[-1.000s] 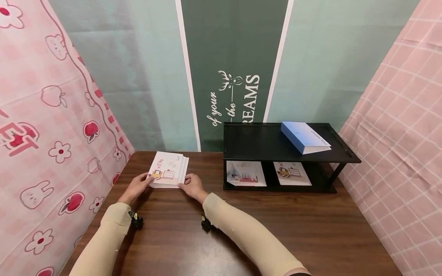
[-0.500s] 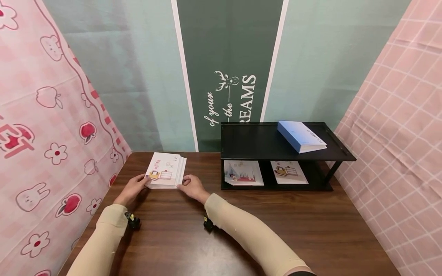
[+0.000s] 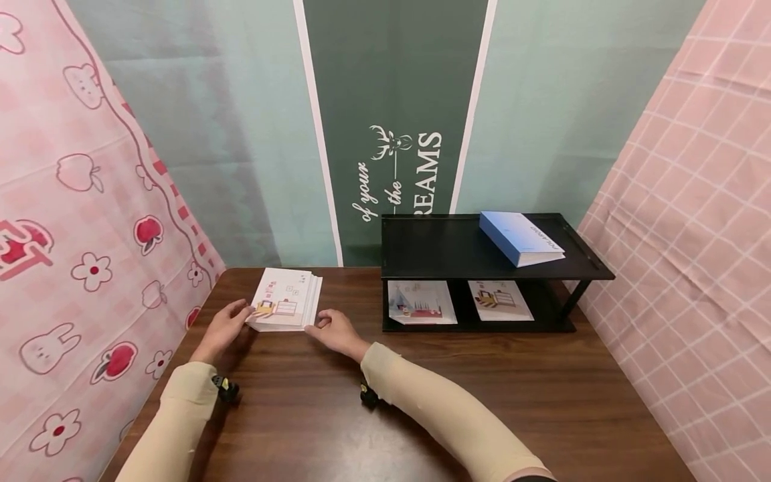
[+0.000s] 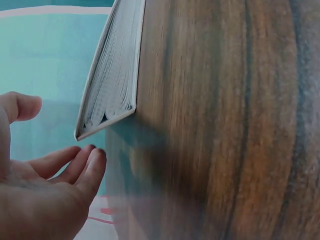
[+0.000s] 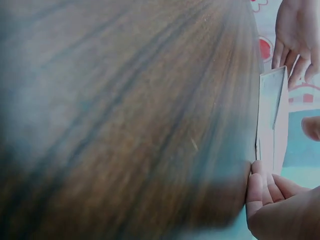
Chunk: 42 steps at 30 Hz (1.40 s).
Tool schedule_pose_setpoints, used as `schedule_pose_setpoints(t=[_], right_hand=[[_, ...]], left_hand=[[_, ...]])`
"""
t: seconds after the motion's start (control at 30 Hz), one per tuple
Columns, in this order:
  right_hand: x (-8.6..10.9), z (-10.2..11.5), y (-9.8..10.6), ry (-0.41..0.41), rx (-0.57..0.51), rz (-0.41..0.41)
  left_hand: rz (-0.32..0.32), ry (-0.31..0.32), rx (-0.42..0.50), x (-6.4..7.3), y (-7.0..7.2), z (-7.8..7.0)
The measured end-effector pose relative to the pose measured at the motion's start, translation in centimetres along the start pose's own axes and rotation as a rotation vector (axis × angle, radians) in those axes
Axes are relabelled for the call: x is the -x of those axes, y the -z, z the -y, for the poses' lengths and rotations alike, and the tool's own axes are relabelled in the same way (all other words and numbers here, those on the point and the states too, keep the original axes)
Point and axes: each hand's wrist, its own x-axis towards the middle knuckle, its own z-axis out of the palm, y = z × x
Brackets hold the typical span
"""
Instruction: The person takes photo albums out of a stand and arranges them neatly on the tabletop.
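A thick photo album with a white cartoon cover lies flat at the far left of the table. In the left wrist view, the spine and the many fanned page ends of the album face the camera. My left hand is beside the album's left edge, thumb raised apart and fingers relaxed near the spine. At the near right corner, my right hand has its fingertips right at the page edge. The right wrist view shows the thumb of the right hand standing clear of its fingers.
A black two-level rack stands at the back right. On its top lies a blue album marked POLAROID. Two illustrated albums, one with a tent picture and one with a yellow vehicle, lie on the lower shelf. Patterned cloths hang around the table.
Both hands loosen from the album's sides; the left hand draws slightly back to the left, the right slightly outward. The album stays on the table while the head view shifts a little.
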Motion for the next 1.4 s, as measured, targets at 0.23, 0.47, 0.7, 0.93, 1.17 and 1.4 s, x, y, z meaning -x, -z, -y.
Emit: schedule_pose_setpoints(t=[0.23,0.47,0.7,0.93,1.17,1.4], right_hand=[[0.7,-0.1,0.8,-0.003,-0.054,0.020],[1.5,-0.2,2.4,0.028,-0.078,0.035],[2.1,-0.3,4.0,0.064,-0.087,0.046],[3.4,-0.3,5.7,0.077,-0.084,0.050],[5.0,-0.3,7.3,0.117,-0.103,0.060],[6.2,-0.3,8.7,0.150,-0.114,0.051]], left_hand=[[-0.068,-0.123,-0.064,0.3,-0.5,-1.0],[-0.107,-0.190,-0.084,0.7,-1.2,-2.5],[-0.143,-0.254,-0.056,1.0,-2.9,-3.9],[-0.121,-0.323,0.032,1.6,-5.2,-4.9],[-0.042,-0.358,0.066,2.4,-6.9,-6.2],[0.017,-0.387,0.109,3.4,-8.3,-7.9]])
